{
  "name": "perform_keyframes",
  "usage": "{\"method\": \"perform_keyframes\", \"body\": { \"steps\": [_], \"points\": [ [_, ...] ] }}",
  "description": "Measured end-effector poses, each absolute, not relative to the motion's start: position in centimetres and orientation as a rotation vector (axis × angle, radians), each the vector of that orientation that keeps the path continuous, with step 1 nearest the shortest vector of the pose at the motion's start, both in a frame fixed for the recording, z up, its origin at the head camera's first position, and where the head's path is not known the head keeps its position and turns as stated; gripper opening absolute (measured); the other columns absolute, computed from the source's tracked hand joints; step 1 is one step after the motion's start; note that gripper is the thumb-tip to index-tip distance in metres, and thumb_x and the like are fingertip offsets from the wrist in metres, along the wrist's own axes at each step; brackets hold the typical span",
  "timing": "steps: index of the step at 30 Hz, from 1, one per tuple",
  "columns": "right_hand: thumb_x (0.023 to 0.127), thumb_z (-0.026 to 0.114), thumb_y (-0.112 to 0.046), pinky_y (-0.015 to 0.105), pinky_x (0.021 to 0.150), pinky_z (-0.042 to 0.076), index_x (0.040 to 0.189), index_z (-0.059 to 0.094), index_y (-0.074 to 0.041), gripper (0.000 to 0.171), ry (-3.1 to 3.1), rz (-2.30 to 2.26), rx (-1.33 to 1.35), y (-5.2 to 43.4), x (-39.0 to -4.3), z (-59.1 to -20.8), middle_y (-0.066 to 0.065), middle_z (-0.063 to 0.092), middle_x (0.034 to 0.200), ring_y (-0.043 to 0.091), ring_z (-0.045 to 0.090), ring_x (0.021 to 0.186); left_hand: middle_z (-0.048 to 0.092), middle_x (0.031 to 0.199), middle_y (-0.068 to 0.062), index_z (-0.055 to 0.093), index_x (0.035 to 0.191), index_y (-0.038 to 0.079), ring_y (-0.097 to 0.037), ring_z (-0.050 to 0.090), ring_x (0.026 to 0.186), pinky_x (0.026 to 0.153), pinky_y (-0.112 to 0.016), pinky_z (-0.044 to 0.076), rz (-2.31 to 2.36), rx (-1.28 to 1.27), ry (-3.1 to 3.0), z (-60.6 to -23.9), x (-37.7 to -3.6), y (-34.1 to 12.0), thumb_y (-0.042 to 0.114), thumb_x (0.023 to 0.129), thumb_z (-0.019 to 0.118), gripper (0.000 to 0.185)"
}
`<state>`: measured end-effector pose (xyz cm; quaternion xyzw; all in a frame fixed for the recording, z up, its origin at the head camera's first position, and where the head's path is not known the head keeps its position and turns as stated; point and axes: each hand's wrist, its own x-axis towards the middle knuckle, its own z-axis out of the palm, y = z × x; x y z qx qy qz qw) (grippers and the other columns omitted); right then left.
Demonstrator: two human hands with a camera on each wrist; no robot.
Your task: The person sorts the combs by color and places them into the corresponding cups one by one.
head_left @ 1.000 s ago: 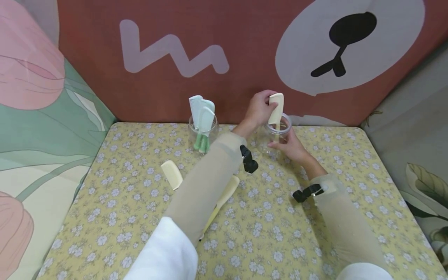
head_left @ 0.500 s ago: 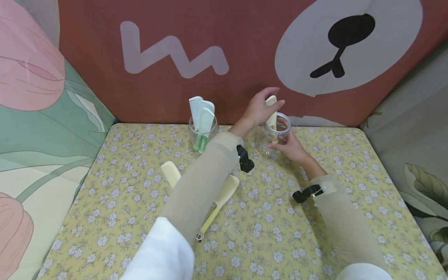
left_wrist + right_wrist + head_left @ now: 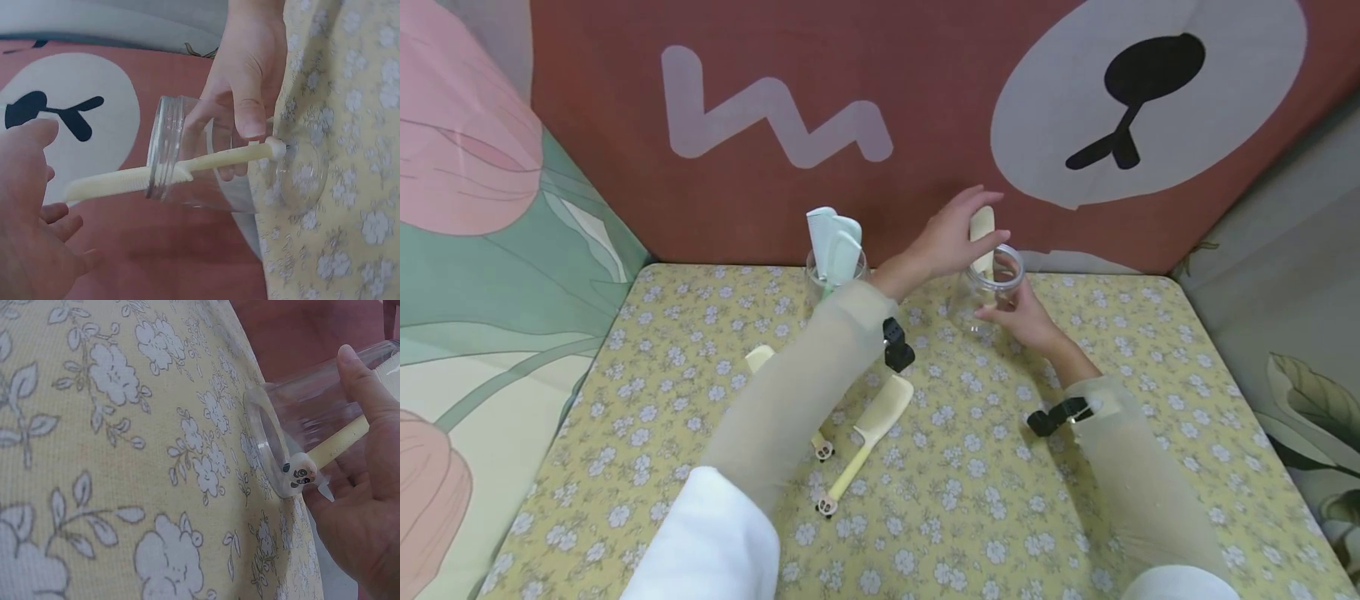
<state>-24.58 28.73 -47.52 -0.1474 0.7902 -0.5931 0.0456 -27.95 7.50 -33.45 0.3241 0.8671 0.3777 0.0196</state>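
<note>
A cream comb [image 3: 982, 232] stands tilted in a clear jar [image 3: 967, 307] at the back right, its toothed end sticking out above the rim. In the right wrist view, the panda head [image 3: 303, 474] on its handle rests at the jar's bottom. My right hand [image 3: 1028, 318] grips the jar's side, thumb across the front. Around the comb's top, my left hand [image 3: 951, 237] is spread with fingers apart; the left wrist view shows a gap between the fingers and the comb [image 3: 115, 181].
Two cream combs lie on the flowered table: one [image 3: 883, 408] in full view, the other [image 3: 760, 357] partly under my left forearm. Several mint combs [image 3: 842, 254] stand in another clear jar [image 3: 859, 275] at the back. A red printed wall [image 3: 760, 208] rises behind.
My left hand has let go of the cream comb, which has dropped lower into the jar. The left forearm has shifted left, uncovering a comb on the table. The right hand stays put.
</note>
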Motion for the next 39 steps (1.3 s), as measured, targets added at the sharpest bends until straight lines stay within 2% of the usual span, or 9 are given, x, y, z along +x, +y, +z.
{"method": "perform_keyframes", "body": {
  "steps": [5, 8, 11, 14, 16, 18, 21, 25, 39],
  "points": [
    [0.093, 0.07, 0.004, 0.03, 0.089, 0.046, 0.161, 0.014, -0.025, 0.093, 2.416, -1.788, -0.436, 28.6, -24.4, -47.1, 0.01, 0.016, 0.165, 0.03, 0.034, 0.137, 0.024, 0.167, -0.01, 0.039, 0.157, 0.016, -0.018, 0.025, 0.152, 0.122, -0.05, 0.024, 1.006, 1.135, 2.758, -32.7, -26.8, 6.1, 0.039, 0.103, 0.061, 0.063],
    [0.092, 0.07, 0.008, 0.028, 0.077, 0.046, 0.16, 0.014, -0.026, 0.094, 2.408, -1.802, -0.476, 28.7, -24.5, -47.1, 0.017, 0.032, 0.152, 0.023, 0.051, 0.103, 0.023, 0.168, -0.01, 0.038, 0.158, 0.016, -0.019, 0.026, 0.152, 0.123, -0.05, 0.021, 0.859, 1.237, 2.796, -32.4, -25.9, 5.4, 0.043, 0.102, 0.062, 0.066],
    [0.092, 0.068, 0.011, 0.025, 0.068, 0.044, 0.16, 0.016, -0.026, 0.094, 2.403, -1.824, -0.518, 28.8, -24.8, -47.5, 0.015, 0.039, 0.144, 0.016, 0.046, 0.084, 0.02, 0.169, -0.008, 0.037, 0.159, 0.018, -0.018, 0.024, 0.153, 0.124, -0.05, 0.015, 0.717, 1.302, 2.797, -32.1, -24.8, 4.8, 0.046, 0.101, 0.061, 0.069],
    [0.092, 0.067, 0.01, 0.032, 0.087, 0.049, 0.161, 0.013, -0.024, 0.094, 2.376, -1.837, -0.516, 28.9, -24.8, -47.5, 0.012, 0.028, 0.155, 0.021, 0.047, 0.116, 0.016, 0.17, -0.007, 0.034, 0.16, 0.02, -0.017, 0.017, 0.154, 0.125, -0.052, 0.01, 0.553, 1.351, 2.794, -32.0, -23.5, 4.2, 0.049, 0.101, 0.06, 0.071],
    [0.093, 0.069, 0.007, 0.046, 0.104, 0.045, 0.162, 0.01, -0.023, 0.095, 2.358, -1.839, -0.503, 28.9, -24.8, -47.5, 0.011, 0.017, 0.163, 0.029, 0.033, 0.14, 0.015, 0.17, -0.007, 0.033, 0.161, 0.021, -0.018, 0.013, 0.156, 0.124, -0.055, 0.011, 0.44, 1.391, 2.799, -32.1, -22.8, 3.8, 0.051, 0.101, 0.059, 0.072],
    [0.093, 0.069, 0.005, 0.057, 0.112, 0.037, 0.162, 0.008, -0.022, 0.096, 2.365, -1.828, -0.495, 28.9, -24.7, -47.5, 0.012, 0.013, 0.165, 0.035, 0.026, 0.147, 0.015, 0.17, -0.007, 0.032, 0.161, 0.021, -0.02, 0.011, 0.156, 0.124, -0.057, 0.009, 0.351, 1.431, 2.8, -32.2, -22.2, 3.4, 0.053, 0.101, 0.057, 0.073],
    [0.093, 0.069, 0.007, 0.059, 0.109, 0.036, 0.162, 0.008, -0.022, 0.096, 2.394, -1.812, -0.5, 28.9, -24.8, -47.5, 0.014, 0.017, 0.164, 0.037, 0.027, 0.145, 0.013, 0.17, -0.006, 0.03, 0.162, 0.024, -0.021, 0.007, 0.157, 0.124, -0.059, 0.004, 0.246, 1.477, 2.799, -32.5, -21.4, 2.7, 0.057, 0.102, 0.052, 0.072],
    [0.091, 0.068, 0.011, 0.047, 0.099, 0.042, 0.161, 0.012, -0.02, 0.095, 2.411, -1.817, -0.522, 28.9, -24.9, -47.7, 0.011, 0.02, 0.162, 0.03, 0.031, 0.139, 0.011, 0.171, -0.005, 0.028, 0.162, 0.024, -0.021, 0.004, 0.157, 0.123, -0.06, 0.002, 0.163, 1.514, 2.799, -33.2, -20.6, 1.8, 0.058, 0.102, 0.05, 0.072],
    [0.089, 0.071, 0.011, 0.035, 0.099, 0.048, 0.16, 0.017, -0.021, 0.094, 2.347, -1.894, -0.476, 28.8, -24.9, -47.6, 0.023, 0.034, 0.151, 0.036, 0.038, 0.139, 0.012, 0.17, -0.008, 0.021, 0.164, 0.024, -0.027, 0.009, 0.156, 0.12, -0.067, 0.004, 0.069, 1.529, 2.774, -35.1, -17.8, -2.4, 0.06, 0.101, 0.051, 0.079]
  ]
}}
